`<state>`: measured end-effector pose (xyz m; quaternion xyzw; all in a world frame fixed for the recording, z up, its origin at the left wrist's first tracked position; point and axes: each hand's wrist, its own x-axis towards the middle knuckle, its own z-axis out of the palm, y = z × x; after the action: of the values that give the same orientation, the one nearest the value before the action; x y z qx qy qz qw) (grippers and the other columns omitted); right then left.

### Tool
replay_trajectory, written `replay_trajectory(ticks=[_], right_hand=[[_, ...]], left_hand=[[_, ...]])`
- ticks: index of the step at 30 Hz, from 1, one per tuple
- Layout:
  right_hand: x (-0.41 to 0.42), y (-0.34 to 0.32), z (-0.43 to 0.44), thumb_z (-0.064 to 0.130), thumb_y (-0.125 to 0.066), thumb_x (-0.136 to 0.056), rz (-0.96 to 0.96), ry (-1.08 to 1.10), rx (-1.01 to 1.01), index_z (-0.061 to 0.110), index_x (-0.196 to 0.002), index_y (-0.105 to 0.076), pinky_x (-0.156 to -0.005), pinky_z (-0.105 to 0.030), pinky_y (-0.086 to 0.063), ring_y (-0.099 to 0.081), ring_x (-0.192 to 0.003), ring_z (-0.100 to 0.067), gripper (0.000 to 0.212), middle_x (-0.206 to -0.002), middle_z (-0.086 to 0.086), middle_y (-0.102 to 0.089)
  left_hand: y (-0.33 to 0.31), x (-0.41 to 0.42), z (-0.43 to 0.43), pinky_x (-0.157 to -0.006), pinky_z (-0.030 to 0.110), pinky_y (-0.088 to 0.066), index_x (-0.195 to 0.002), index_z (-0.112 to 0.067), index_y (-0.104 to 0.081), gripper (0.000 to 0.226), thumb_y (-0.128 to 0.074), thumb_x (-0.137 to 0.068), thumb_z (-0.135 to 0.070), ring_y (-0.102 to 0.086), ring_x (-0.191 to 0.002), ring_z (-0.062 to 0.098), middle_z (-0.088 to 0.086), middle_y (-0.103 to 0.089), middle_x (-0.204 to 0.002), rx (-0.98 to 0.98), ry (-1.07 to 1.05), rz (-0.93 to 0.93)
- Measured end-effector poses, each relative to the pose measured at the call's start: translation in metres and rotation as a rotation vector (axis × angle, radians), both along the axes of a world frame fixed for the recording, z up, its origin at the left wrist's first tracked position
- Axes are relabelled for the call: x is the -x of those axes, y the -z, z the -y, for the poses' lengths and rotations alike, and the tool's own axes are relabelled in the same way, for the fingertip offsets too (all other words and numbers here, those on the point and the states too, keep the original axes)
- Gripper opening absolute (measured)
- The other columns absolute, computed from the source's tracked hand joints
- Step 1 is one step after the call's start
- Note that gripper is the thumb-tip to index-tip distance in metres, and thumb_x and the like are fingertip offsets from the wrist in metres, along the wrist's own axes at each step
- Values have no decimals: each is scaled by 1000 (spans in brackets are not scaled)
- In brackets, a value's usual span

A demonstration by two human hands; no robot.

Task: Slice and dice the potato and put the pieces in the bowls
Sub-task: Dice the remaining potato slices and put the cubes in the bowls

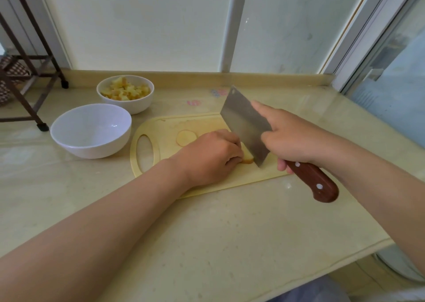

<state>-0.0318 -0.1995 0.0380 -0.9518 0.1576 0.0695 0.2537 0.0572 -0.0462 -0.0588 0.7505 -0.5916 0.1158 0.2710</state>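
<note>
Slicing was in hand. The left hand (211,157) curled its fingers over the potato piece (248,157), pinning it to the cutting board (161,127). The cleaver (246,127) stood just right of those fingertips, gripped by the right hand (292,138), forefinger along the blade. A round slice (186,137) lay beyond the left knuckles. The next move, I judge, called for a straight downward press with fingertips tucked back.

Left hand (210,158) curled over potato piece (247,157) on yellow cutting board (165,127); right hand (292,138) grips cleaver (246,127), edge down beside the piece. Round slice (185,137) lies nearby. Far bowl (125,93) holds diced potato, near bowl (90,130) holds nothing, both on table (230,232).
</note>
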Motion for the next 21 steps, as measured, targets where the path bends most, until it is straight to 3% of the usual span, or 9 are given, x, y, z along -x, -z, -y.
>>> replay_trajectory(ticks=[9,16,19,21], right_hand=[[24,-8,0,6,-37,-102,42,12,-17,54,-161,-8,-39,-25,-46,-60,-35,-13,81,-70,-9,-60],[27,-5,-2,9,-37,-104,19,2,0,56,-161,-6,-39,-25,-47,-61,-37,-14,80,-64,-11,-63],[33,-6,-2,11,-37,-105,0,-5,9,56,-161,-3,-38,-23,-45,-64,-40,-18,79,-71,-12,-69],[32,-4,-6,11,-37,-104,-21,-9,21,56,-160,0,-38,-23,-45,-64,-40,-19,80,-59,-9,-69]], left_hand=[[3,-4,0,-66,37,-50,-80,-10,-73,20,-55,-88,-16,-56,-78,22,2,-65,-85,-17,-5,-17],[3,-5,1,-66,37,-50,-78,-10,-72,21,-55,-87,-16,-58,-77,24,3,-64,-83,-13,3,0],[3,-5,1,-66,37,-50,-79,-10,-72,20,-54,-86,-15,-58,-77,24,3,-64,-83,-5,8,1],[2,-5,1,-65,37,-50,-77,-9,-72,20,-54,-86,-15,-58,-76,24,3,-64,-82,1,13,5]])
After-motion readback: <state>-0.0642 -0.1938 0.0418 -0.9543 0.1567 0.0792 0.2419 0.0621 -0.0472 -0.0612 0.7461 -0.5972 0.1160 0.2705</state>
